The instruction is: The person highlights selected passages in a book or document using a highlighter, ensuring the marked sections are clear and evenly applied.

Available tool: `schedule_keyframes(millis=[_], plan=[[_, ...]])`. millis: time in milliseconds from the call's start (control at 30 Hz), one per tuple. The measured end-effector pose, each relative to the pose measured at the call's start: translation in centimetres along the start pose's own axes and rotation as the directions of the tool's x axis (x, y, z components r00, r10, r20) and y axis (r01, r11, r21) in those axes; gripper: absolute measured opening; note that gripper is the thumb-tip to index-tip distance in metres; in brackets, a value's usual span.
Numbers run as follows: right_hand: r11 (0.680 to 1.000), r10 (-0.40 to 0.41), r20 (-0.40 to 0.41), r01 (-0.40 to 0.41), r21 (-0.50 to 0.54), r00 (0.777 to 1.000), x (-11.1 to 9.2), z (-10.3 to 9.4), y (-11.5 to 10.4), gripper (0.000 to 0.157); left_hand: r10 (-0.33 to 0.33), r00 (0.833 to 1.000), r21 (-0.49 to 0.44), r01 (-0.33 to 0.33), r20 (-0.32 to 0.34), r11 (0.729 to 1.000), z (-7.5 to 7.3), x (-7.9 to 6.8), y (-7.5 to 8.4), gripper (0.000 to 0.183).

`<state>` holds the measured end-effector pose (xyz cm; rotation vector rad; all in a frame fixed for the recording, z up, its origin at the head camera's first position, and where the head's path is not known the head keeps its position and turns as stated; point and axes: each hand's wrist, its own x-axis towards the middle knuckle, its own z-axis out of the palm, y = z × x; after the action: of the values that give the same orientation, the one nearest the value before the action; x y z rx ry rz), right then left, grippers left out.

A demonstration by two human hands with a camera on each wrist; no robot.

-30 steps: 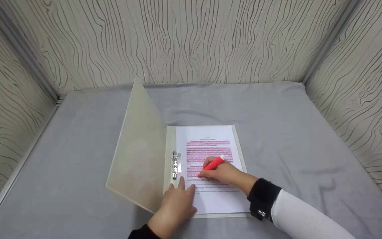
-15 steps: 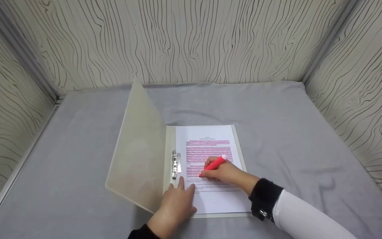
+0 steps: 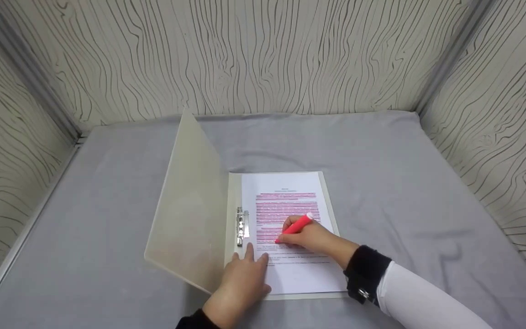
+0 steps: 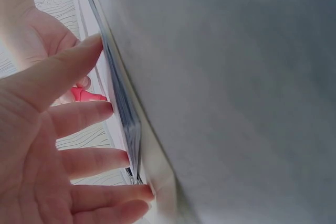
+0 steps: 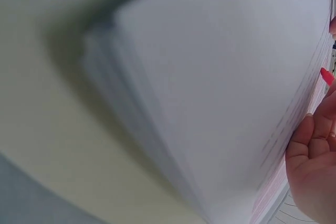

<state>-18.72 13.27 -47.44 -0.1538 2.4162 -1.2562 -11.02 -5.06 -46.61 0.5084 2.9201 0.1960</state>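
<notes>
A pink highlighter [image 3: 298, 225] with a white end is pinched in my right hand [image 3: 314, 237], its tip touching the printed page [image 3: 297, 278]. Pink marking covers the upper lines of text, down to the row at the tip. My left hand [image 3: 243, 278] rests with spread fingers on the page's lower left, below the metal clip [image 3: 240, 227]. Several sheets are stacked under the top page, as the left wrist view shows at the stack's edge [image 4: 126, 108]. They lie in an opened cream folder [image 3: 228, 192]. In the right wrist view the highlighter [image 5: 327, 76] shows only partly.
The folder's cover [image 3: 190, 205] stands tilted up on the left. A grey cloth [image 3: 381, 173] covers the table. Wood-grain patterned walls [image 3: 254, 55] rise at the back and both sides.
The highlighter and my right hand have slid slightly right along the same text row. My left hand stays in place on the page.
</notes>
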Motion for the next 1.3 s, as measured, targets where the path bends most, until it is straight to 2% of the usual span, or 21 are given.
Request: schedule_keyframes(millis=[367,967,1300], plan=[[0.999,0.037,-0.013,-0.036,0.005,0.999,0.03,-0.08,0.13,0.025,-0.005,1.0,0.004,0.005,0.013,1.0,-0.07,0.0,0.05,0.06],[1.0,-0.012,0.008,0.012,0.023,1.0,-0.07,-0.28,0.36,0.024,0.017,1.0,0.017,-0.017,-0.01,1.0,-0.04,-0.14,0.04,0.06],[0.999,0.018,0.005,-0.018,0.028,1.0,-0.23,-0.55,0.5,0.027,0.029,1.0,0.024,-0.028,-0.008,0.999,-0.13,-0.23,-0.05,0.061]])
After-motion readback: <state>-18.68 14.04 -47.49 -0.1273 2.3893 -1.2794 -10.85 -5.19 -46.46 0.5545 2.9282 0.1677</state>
